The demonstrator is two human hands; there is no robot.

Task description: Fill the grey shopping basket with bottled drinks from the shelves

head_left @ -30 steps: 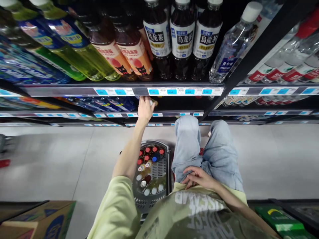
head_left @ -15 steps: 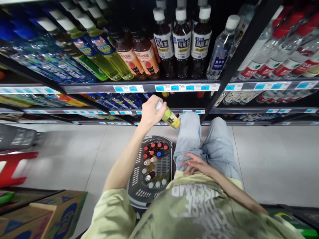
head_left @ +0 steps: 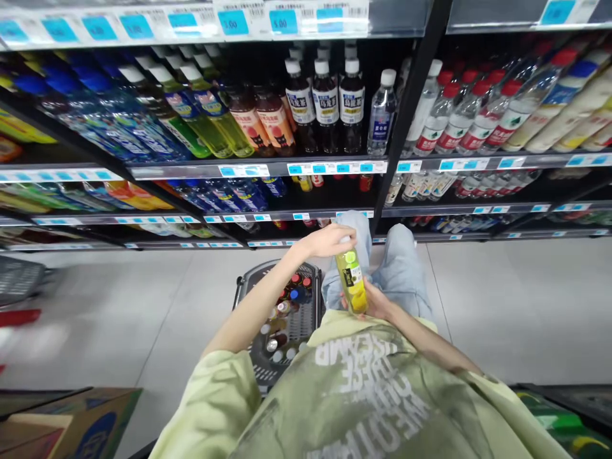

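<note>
A drink bottle (head_left: 352, 280) with a yellow-green label and pale cap is held upright, slightly tilted, above my lap. My left hand (head_left: 329, 241) grips it from above, its fingers around the cap and neck. Lower down, my right hand (head_left: 378, 302) holds the bottle's bottom part from the right, with fingertips showing on its left side. On the floor to the left of my legs is a dark grey shopping basket (head_left: 255, 273) holding several bottles with red, blue and white caps. My left forearm hides part of it.
Ahead stand drink shelves (head_left: 258, 171) with price tags, carrying dark oolong tea bottles (head_left: 326, 105), peach-labelled bottles (head_left: 275, 124) and red-capped water bottles (head_left: 471, 121). A cardboard box (head_left: 90, 421) lies at lower left. Another grey basket (head_left: 21, 280) is at the far left.
My left hand has brought the bottle right and down, turning it more upright. My right hand has left my thigh and taken hold of its lower part. The view has shifted, showing an upper shelf edge.
</note>
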